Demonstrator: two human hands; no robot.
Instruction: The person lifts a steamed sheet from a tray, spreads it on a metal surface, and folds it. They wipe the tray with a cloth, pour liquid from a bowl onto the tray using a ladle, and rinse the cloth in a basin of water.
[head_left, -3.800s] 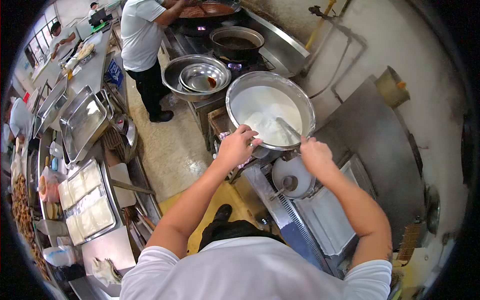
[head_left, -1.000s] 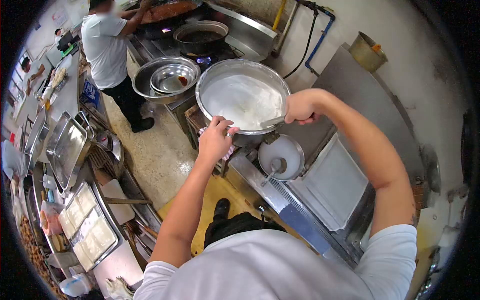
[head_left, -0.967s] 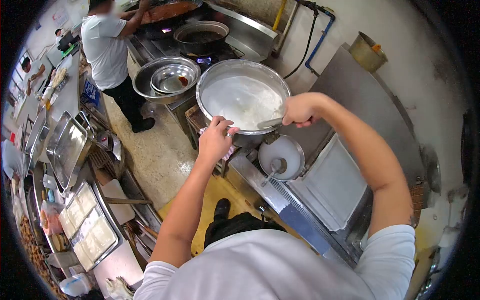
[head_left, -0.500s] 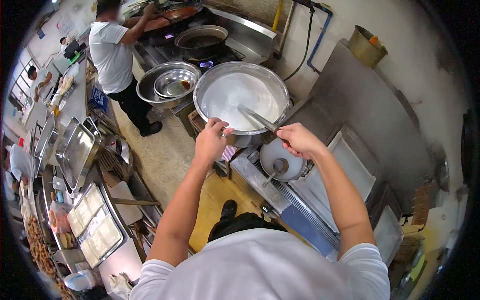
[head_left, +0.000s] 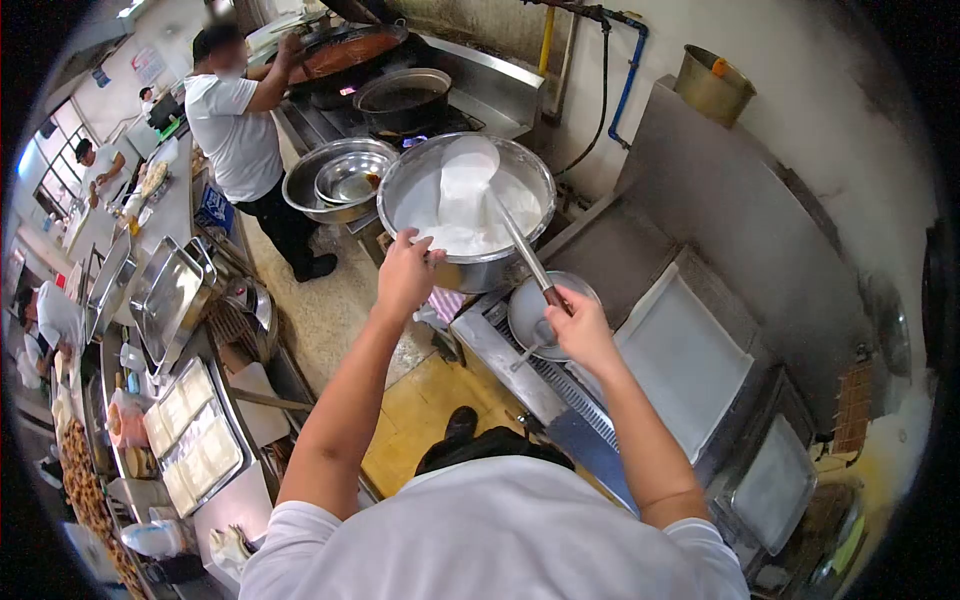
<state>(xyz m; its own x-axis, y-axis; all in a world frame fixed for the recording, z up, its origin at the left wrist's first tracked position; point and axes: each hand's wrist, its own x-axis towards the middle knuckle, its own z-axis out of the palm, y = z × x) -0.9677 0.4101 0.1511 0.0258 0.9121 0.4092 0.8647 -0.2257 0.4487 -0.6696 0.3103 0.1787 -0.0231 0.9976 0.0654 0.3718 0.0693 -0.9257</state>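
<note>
My right hand [head_left: 578, 325] is closed around the dark handle of a long metal ladle [head_left: 518, 235]. The ladle's bowl is raised above a large metal basin [head_left: 548, 205], and white liquid [head_left: 465, 195] streams down from it into the white liquid below. At the basin's near left rim is my left hand [head_left: 405, 268], its fingers apart; whether they press on the rim is hard to make out. Just below the basin, a round pale lid or pan [head_left: 560, 295] sits on the counter, with a small metal ladle [head_left: 530, 355] on it, partly hidden by my right hand.
Nested metal bowls [head_left: 300, 190] stand left of the basin, near a dark pot [head_left: 405, 100] on the stove. A co-worker [head_left: 235, 130] stands by a wide pan. Cloth-like white sheets [head_left: 690, 360] lie on the right. Trays [head_left: 200, 430] line the left counter.
The ladle has come up out of the white liquid, its bowl now tipped and pouring. My right hand has moved left and down in view. My left hand's fingers have spread.
</note>
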